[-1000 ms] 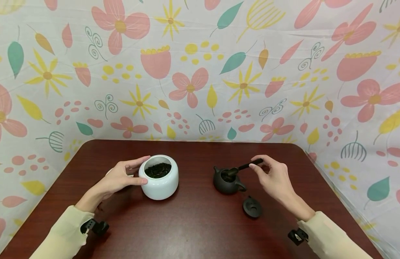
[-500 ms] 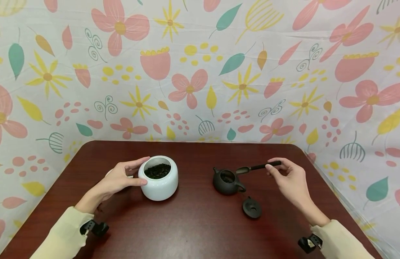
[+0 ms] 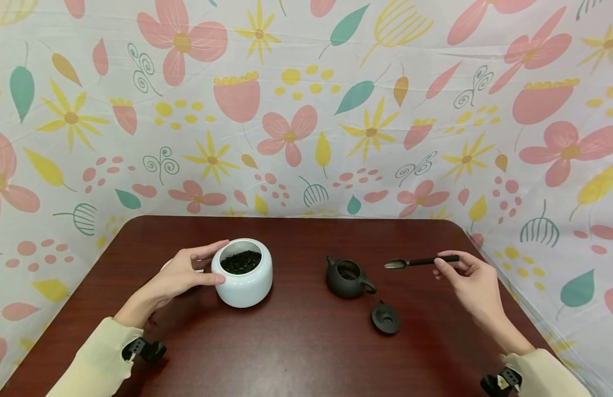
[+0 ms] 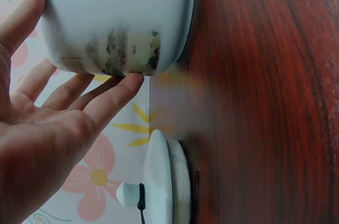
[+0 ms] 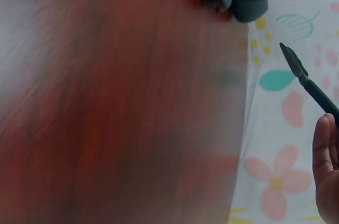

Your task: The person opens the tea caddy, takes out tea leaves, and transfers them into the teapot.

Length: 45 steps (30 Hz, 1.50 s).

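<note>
My left hand (image 3: pixel 183 271) holds the side of a white ceramic jar (image 3: pixel 245 291), thumb at the near side and fingers behind. Dark tea leaves (image 3: pixel 241 262) lie inside the jar. In the left wrist view the fingertips touch the jar (image 4: pixel 116 17) low on its wall. To the right, my right hand (image 3: pixel 472 282) pinches the black handle of a small tea scoop (image 3: pixel 396 264), held level above the table. The scoop's tip points left, apart from a dark teapot (image 3: pixel 342 285). That teapot stands uncovered, with some dark leaves visible through its opening.
The teapot's lid (image 3: pixel 385 318) lies on the table near its handle. A white knobbed lid (image 4: pixel 159 181) rests beside the jar, mostly hidden behind my left hand in the head view. A flower-patterned cloth (image 3: pixel 291 138) hangs behind the brown table (image 3: pixel 286 353).
My right hand has drawn the tea scoop out of the teapot's opening and away to the right. The left hand, jar and teapot have stayed in place.
</note>
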### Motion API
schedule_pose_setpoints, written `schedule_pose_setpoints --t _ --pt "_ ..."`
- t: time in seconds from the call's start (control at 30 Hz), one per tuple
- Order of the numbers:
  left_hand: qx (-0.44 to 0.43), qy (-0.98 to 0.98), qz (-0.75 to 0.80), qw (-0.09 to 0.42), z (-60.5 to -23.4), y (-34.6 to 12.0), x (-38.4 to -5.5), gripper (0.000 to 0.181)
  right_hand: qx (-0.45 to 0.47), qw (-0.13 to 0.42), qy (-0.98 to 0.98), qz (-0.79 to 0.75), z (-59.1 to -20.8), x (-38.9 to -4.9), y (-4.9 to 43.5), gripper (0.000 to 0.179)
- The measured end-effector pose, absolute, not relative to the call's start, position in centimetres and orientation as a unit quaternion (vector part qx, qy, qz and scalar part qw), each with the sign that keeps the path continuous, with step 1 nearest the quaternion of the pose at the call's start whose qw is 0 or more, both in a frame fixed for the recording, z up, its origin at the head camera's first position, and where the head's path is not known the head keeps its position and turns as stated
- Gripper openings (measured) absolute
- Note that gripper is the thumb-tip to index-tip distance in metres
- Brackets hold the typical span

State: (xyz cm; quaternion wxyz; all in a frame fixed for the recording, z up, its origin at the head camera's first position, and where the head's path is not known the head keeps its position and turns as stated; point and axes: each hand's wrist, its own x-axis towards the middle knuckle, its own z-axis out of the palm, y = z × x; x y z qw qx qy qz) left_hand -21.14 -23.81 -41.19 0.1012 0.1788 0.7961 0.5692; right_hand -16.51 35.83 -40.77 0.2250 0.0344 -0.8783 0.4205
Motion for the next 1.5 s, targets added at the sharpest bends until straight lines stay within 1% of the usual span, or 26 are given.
schedule_pose_setpoints --t 0.2,0.5,0.87,1.27,1.5 --pt "0.174 0.797 0.569 0.101 -41.1 -23.8 -21.1 0.082 0.009 0.211 -0.87 0.445 -41.8 -16.6 38.1 0.028" --pt "0.179 0.792 0.575 0.102 -41.2 -23.8 -21.2 0.083 -0.022 0.201 -0.865 0.459 -43.1 -16.7 40.4 0.027" --pt "0.178 0.792 0.574 0.107 -41.0 -23.8 -21.1 0.081 -0.027 0.194 -0.87 0.453 -43.9 -17.2 41.0 0.031" --pt "0.17 0.796 0.572 0.106 -40.9 -23.7 -21.0 0.081 -0.029 0.202 -0.878 0.433 -44.5 -17.5 41.2 0.027" --pt "0.167 0.799 0.568 0.106 -40.8 -23.7 -21.0 0.081 -0.015 0.184 -0.892 0.412 -44.6 -17.5 41.5 0.028"
